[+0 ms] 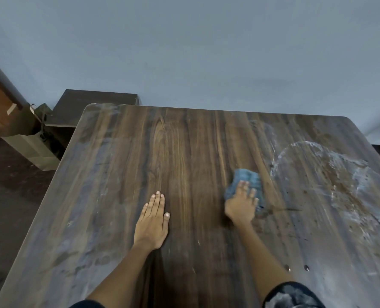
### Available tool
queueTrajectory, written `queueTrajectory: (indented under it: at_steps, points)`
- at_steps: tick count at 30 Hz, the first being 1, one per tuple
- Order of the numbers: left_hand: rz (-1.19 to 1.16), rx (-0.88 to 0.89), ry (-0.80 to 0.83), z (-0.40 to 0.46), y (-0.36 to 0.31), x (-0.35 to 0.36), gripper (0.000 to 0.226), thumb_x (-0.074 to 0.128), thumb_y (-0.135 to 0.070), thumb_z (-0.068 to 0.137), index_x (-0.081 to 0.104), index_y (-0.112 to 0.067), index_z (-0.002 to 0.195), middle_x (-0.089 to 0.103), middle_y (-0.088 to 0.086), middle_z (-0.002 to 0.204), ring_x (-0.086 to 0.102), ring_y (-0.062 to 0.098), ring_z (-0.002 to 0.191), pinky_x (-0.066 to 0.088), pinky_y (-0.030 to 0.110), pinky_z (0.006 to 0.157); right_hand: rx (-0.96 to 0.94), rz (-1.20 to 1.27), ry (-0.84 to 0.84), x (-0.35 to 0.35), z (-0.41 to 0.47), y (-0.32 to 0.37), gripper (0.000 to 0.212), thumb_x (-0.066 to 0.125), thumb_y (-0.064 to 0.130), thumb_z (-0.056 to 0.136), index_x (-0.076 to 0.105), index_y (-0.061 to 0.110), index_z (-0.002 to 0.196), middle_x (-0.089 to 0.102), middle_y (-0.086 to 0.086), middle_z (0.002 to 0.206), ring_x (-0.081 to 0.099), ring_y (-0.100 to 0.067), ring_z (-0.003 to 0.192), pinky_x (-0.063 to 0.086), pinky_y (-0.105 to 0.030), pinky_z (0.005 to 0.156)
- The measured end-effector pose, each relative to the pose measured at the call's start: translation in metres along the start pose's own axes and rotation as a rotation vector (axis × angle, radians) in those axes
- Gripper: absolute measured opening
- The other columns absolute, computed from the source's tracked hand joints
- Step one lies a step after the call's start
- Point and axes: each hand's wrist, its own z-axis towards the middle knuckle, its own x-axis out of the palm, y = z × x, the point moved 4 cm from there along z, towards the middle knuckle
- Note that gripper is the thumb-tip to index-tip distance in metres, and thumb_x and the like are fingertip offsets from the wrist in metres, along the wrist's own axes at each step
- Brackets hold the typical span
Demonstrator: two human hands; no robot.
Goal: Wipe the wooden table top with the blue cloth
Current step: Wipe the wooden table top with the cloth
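The wooden table top [189, 152] fills most of the view, dark brown with grain running away from me. A crumpled blue cloth [250, 180] lies right of centre. My right hand [242, 203] presses flat on the cloth's near part, fingers straight and blurred with motion. My left hand [152, 221] rests flat on the bare wood left of centre, fingers together and straight. A large whitish dusty smear [340, 185] with brown specks covers the table's right side, just right of the cloth. Paler dusty streaks [91, 196] run down the left side.
A grey-blue wall [206, 52] stands behind the table's far edge. At the left, beyond the table, stand a dark cabinet [91, 101] and a brown paper bag [29, 143] on a dark floor. Two small shiny spots [296, 268] lie near the front right.
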Motion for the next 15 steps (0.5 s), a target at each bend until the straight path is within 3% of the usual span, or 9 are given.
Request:
queueTrajectory:
  at_steps: [5, 7, 10, 15]
  points:
    - [-0.015, -0.002, 0.009, -0.008, -0.001, 0.001, 0.069, -0.005, -0.044, 0.084, 0.001, -0.005, 0.140, -0.003, 0.000, 0.149, -0.002, 0.012, 0.139, -0.005, 0.024, 0.112, -0.617, -0.084, 0.093, 0.047, -0.106, 0.086, 0.070, 0.041, 0.017, 0.095, 0.000, 0.017, 0.152, -0.003, 0.000, 0.160, -0.007, -0.025, 0.147, -0.013, -0.035, 0.112]
    - [-0.011, 0.009, 0.040, -0.014, -0.001, 0.002, 0.073, -0.011, -0.045, 0.080, -0.003, -0.006, 0.141, -0.010, -0.001, 0.147, -0.010, 0.009, 0.137, -0.006, 0.025, 0.112, -0.720, -0.100, 0.093, 0.052, -0.123, 0.086, 0.066, 0.039, 0.021, 0.097, 0.003, 0.018, 0.152, 0.002, 0.002, 0.159, -0.005, -0.021, 0.147, -0.014, -0.031, 0.110]
    - [-0.011, 0.007, 0.023, -0.022, 0.000, 0.000, 0.073, -0.009, -0.045, 0.081, -0.002, -0.006, 0.142, -0.008, -0.001, 0.148, -0.009, 0.008, 0.136, -0.004, 0.026, 0.112, -0.672, -0.124, 0.068, 0.042, -0.102, 0.061, 0.062, 0.035, 0.021, 0.098, 0.004, 0.024, 0.152, 0.004, 0.009, 0.159, -0.002, -0.015, 0.147, -0.008, -0.034, 0.115]
    - [-0.009, 0.016, 0.060, -0.034, 0.002, 0.000, 0.069, -0.014, -0.046, 0.079, -0.011, -0.012, 0.139, -0.015, -0.002, 0.148, -0.016, 0.009, 0.136, -0.009, 0.025, 0.111, -0.264, -0.077, 0.038, 0.003, -0.042, -0.020, 0.059, 0.029, 0.020, 0.099, 0.002, 0.020, 0.152, 0.001, 0.004, 0.160, 0.002, -0.020, 0.147, 0.004, -0.039, 0.118]
